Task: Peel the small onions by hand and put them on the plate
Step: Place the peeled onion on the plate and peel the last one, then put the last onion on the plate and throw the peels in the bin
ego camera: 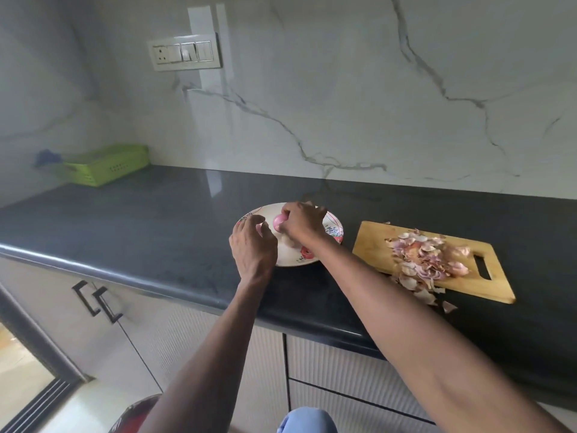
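Note:
A white patterned plate [331, 228] sits on the dark counter, mostly covered by both hands. My right hand [301, 220] reaches over the plate and its fingers curl round a peeled pink onion [278, 220]. My left hand [253, 243] hovers over the plate's left side with fingers loosely curled; a bit of pink shows by its fingertips, and I cannot tell whether it holds anything. A pale peeled onion [290, 242] lies on the plate under my right wrist.
A wooden cutting board [374, 245] lies right of the plate, heaped with onion skins [427, 257]; a few skins spill onto the counter [125, 226] at its front edge. A green basket [106, 165] stands at the far left by the marble wall.

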